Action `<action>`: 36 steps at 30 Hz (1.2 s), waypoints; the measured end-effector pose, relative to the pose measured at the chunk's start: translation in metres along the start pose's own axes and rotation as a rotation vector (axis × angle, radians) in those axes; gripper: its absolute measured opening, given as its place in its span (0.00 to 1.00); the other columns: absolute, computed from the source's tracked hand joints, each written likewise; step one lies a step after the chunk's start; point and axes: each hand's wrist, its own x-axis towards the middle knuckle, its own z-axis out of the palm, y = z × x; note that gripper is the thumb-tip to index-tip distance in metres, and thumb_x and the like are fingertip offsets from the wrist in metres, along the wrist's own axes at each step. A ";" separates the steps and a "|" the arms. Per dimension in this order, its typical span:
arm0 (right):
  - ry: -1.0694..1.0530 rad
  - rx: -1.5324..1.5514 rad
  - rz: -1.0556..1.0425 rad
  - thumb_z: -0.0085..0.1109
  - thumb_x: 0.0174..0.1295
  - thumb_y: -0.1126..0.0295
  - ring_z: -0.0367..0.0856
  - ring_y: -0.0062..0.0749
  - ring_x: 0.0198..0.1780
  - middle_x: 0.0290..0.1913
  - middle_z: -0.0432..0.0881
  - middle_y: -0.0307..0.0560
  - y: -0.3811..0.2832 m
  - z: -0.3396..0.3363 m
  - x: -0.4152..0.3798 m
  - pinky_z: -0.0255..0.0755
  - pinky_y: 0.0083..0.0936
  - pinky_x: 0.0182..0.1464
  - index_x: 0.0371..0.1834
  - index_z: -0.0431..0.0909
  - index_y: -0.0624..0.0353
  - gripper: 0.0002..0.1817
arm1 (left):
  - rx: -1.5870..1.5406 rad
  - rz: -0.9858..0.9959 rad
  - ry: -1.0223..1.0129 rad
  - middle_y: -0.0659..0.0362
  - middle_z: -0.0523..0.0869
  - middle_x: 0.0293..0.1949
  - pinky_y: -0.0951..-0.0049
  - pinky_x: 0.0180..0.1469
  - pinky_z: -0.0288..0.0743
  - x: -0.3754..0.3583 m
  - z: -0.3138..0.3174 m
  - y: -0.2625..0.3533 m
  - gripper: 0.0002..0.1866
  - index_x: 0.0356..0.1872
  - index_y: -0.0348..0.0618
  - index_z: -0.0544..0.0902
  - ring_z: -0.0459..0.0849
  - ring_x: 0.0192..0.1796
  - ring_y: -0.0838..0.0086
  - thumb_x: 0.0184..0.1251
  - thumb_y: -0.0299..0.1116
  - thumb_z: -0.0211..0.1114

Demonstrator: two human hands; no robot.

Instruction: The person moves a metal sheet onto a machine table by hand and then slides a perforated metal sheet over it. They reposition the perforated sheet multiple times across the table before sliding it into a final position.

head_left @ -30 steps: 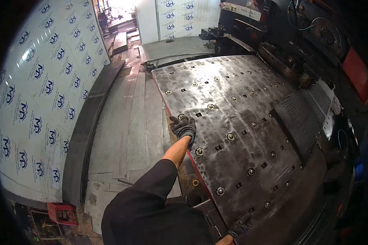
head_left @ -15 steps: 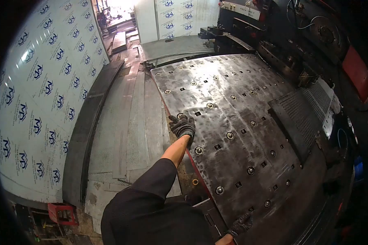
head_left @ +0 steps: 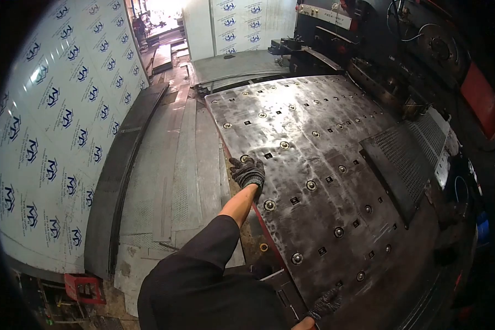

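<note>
A broad dark steel worktable (head_left: 291, 220) fills the middle of the head view, set with rows of ball rollers and small square holes. My left hand (head_left: 248, 172), in a grey knit glove, rests on its left edge beside a ball roller (head_left: 245, 159), fingers spread and nothing held. Down at the near edge, my right hand (head_left: 326, 303) in a similar glove lies on the tabletop with its fingers stretched out; it is dim there, and no object shows in it.
A perforated dark metal sheet (head_left: 393, 165) lies on the table's right side, next to machinery (head_left: 388, 82). Metal sheets (head_left: 176, 181) cover the floor at left, beside film-wrapped panels (head_left: 55, 143). A red stool (head_left: 85, 288) stands at lower left.
The view has shifted slightly, so the scene sits a little lower and to the right. Both hands stay at about the same places on the table.
</note>
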 end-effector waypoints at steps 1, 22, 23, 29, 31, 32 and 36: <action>0.010 -0.019 -0.020 0.63 0.82 0.55 0.88 0.40 0.37 0.45 0.91 0.56 -0.014 -0.002 0.001 0.84 0.36 0.40 0.58 0.85 0.73 0.25 | 0.007 -0.003 -0.023 0.29 0.43 0.89 0.34 0.83 0.60 0.000 -0.003 0.001 0.38 0.84 0.54 0.71 0.59 0.85 0.23 0.81 0.62 0.58; 0.006 -0.244 -0.136 0.62 0.82 0.53 0.87 0.44 0.36 0.39 0.90 0.56 0.037 0.002 0.004 0.83 0.41 0.43 0.55 0.86 0.71 0.25 | 0.071 0.029 0.047 0.27 0.48 0.88 0.34 0.81 0.63 0.006 0.014 -0.006 0.39 0.83 0.55 0.73 0.65 0.82 0.23 0.80 0.65 0.54; 0.036 -0.328 -0.205 0.63 0.81 0.53 0.84 0.40 0.30 0.36 0.89 0.53 0.068 0.006 0.003 0.81 0.39 0.38 0.52 0.87 0.69 0.23 | 0.071 0.031 0.047 0.27 0.48 0.88 0.34 0.81 0.63 0.007 0.015 -0.006 0.39 0.83 0.55 0.73 0.65 0.82 0.23 0.80 0.65 0.54; 0.094 -0.158 -0.317 0.61 0.82 0.51 0.89 0.42 0.38 0.42 0.94 0.53 -0.005 0.001 0.006 0.83 0.40 0.44 0.58 0.89 0.69 0.27 | 0.036 0.026 0.085 0.26 0.49 0.87 0.33 0.79 0.64 0.009 0.020 -0.006 0.38 0.81 0.52 0.75 0.66 0.81 0.21 0.80 0.65 0.55; 0.039 -0.099 -0.160 0.61 0.82 0.50 0.88 0.39 0.35 0.40 0.94 0.51 -0.012 -0.001 0.005 0.82 0.38 0.42 0.57 0.89 0.68 0.27 | 0.029 0.016 0.087 0.26 0.50 0.87 0.32 0.79 0.64 0.009 0.019 -0.005 0.38 0.80 0.51 0.75 0.66 0.80 0.21 0.79 0.64 0.56; -0.016 -0.039 -0.003 0.61 0.82 0.49 0.87 0.36 0.32 0.38 0.94 0.48 -0.014 -0.002 0.004 0.82 0.36 0.41 0.57 0.90 0.67 0.27 | 0.029 0.016 0.087 0.26 0.50 0.87 0.32 0.79 0.64 0.008 0.018 -0.005 0.38 0.80 0.51 0.75 0.66 0.80 0.21 0.79 0.64 0.56; -0.024 -0.035 0.048 0.62 0.82 0.50 0.86 0.33 0.32 0.41 0.95 0.49 0.003 -0.001 0.002 0.82 0.34 0.39 0.58 0.89 0.69 0.27 | 0.020 0.021 0.090 0.26 0.50 0.87 0.33 0.79 0.64 0.007 0.015 -0.005 0.37 0.80 0.50 0.75 0.66 0.81 0.23 0.79 0.63 0.58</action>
